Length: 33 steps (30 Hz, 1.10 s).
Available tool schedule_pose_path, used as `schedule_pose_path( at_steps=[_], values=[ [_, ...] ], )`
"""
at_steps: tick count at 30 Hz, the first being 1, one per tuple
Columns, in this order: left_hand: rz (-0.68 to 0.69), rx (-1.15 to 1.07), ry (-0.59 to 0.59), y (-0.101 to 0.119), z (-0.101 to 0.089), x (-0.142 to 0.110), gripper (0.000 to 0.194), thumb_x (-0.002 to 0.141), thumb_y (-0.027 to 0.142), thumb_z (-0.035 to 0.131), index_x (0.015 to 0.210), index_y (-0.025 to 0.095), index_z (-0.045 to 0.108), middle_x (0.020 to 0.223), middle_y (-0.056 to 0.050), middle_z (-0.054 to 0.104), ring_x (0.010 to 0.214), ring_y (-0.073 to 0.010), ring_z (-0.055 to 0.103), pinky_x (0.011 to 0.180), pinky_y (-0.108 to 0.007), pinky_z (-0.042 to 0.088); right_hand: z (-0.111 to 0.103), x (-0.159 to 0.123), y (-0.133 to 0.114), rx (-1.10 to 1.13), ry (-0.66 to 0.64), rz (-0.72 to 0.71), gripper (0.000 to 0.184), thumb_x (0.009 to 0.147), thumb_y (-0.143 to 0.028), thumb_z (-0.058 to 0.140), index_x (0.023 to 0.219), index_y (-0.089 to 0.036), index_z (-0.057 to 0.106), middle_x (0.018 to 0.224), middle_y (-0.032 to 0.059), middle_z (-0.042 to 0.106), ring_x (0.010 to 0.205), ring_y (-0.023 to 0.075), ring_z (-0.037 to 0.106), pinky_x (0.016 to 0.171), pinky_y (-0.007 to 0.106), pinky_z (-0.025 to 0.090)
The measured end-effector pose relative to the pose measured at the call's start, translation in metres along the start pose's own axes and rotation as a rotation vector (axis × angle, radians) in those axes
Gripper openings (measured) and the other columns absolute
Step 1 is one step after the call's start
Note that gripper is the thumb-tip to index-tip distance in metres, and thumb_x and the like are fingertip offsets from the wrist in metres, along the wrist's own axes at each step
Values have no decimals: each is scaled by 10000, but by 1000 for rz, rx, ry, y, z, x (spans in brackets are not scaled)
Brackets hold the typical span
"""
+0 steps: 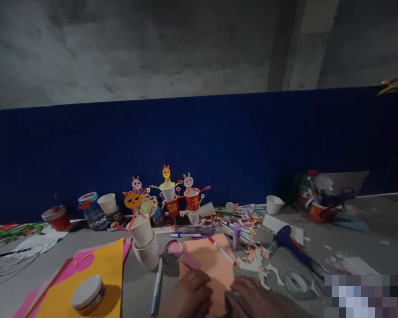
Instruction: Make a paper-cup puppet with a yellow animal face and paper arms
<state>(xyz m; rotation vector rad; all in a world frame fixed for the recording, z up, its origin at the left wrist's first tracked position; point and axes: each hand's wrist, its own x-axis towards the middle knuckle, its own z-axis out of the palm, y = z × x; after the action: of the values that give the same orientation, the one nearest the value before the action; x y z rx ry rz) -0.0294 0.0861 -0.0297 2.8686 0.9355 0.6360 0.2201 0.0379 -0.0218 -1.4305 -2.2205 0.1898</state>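
Observation:
Both my hands rest at the bottom edge on a peach paper sheet (212, 260). My left hand (189, 293) lies on the sheet's left part with its fingers curled under. My right hand (252, 298) is closed round a dark object I cannot make out, at the sheet's right edge. A red-capped pen (223, 251) lies across the sheet just beyond my fingers. A roll of clear tape (173, 251) sits at the sheet's far left corner.
Paper-cup puppets (167, 194) stand along the blue wall. Stacked white cups (145, 243), yellow and pink sheets (96, 274) with a round tin (88, 293), a blue glue gun (293, 245), a tape ring (295, 282), paper scraps and pens surround the hands.

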Motion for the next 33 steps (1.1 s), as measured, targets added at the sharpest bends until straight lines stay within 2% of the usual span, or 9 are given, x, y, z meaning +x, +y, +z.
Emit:
schedule_pose_path(
  at_steps=[4, 8, 11, 14, 16, 18, 20, 27, 33],
  values=[
    [37, -2, 121, 5, -7, 4, 153, 836, 145, 575, 904, 255, 656, 978, -22, 740, 889, -189, 669, 770, -290, 517, -11, 24, -27, 74, -33, -23, 208, 876, -153, 554, 1010, -220, 699, 1045, 51, 742, 976, 230, 693, 872, 309, 539],
    [-32, 25, 339, 14, -38, -6, 155, 879, 143, 539, 789, 249, 607, 731, -4, 670, 686, -167, 612, 632, -272, 469, -13, 37, -36, 114, -43, -78, 244, 865, -143, 552, 1055, -215, 688, 1099, 62, 739, 1031, 235, 687, 903, 319, 522],
    [-206, 42, 613, 13, -75, -24, 170, 926, 128, 498, 796, 233, 529, 733, -5, 572, 667, -173, 543, 606, -288, 431, -16, 43, -36, 167, -66, -112, 268, 852, -168, 570, 1088, -222, 687, 1142, 62, 739, 1047, 233, 687, 909, 306, 516],
    [-587, -237, 1123, -8, -109, -37, 231, 852, 331, 678, 751, 245, 488, 729, 45, 481, 675, -162, 502, 654, -293, 441, -24, 57, -46, 267, -87, -62, 277, 830, -181, 585, 1083, -215, 690, 1092, 55, 744, 953, 220, 699, 815, 283, 529],
    [-710, -273, 1236, -32, -122, -39, 345, 785, 404, 745, 989, 261, 507, 937, 20, 523, 851, -187, 550, 804, -342, 462, -28, 75, -60, 364, -83, -50, 285, 820, -178, 591, 1082, -222, 695, 1048, 40, 746, 920, 212, 694, 768, 269, 520],
    [-792, -352, 1200, -56, -127, -34, 648, 676, 442, 826, 1191, 272, 470, 1166, -39, 537, 1066, -252, 556, 898, -407, 459, -26, 101, -78, 451, -74, -56, 279, 841, -182, 577, 1089, -220, 698, 1050, 43, 740, 940, 212, 687, 792, 271, 509],
    [-841, -452, 1114, -74, -128, -27, 743, 597, 480, 858, 1198, 242, 492, 1138, -69, 601, 1104, -308, 581, 918, -458, 466, -17, 130, -98, 477, -69, -52, 317, 845, -207, 601, 1152, -210, 674, 1136, 59, 723, 963, 205, 685, 806, 263, 509],
    [-789, -691, 953, -76, -128, -12, 619, 656, 552, 793, 1121, 184, 616, 1111, -121, 740, 1004, -327, 697, 846, -424, 545, 19, 200, -145, 462, -65, -28, 329, 902, -249, 604, 1220, -172, 634, 1236, 113, 680, 1125, 255, 646, 914, 340, 492],
    [-778, -698, 962, -78, -130, -17, 645, 654, 538, 800, 1158, 189, 599, 1135, -118, 739, 1026, -316, 700, 845, -393, 551, 13, 215, -151, 391, -167, -32, 271, 970, -330, 621, 1187, -170, 638, 1201, 76, 677, 1075, 248, 658, 933, 478, 531]
  ],
)
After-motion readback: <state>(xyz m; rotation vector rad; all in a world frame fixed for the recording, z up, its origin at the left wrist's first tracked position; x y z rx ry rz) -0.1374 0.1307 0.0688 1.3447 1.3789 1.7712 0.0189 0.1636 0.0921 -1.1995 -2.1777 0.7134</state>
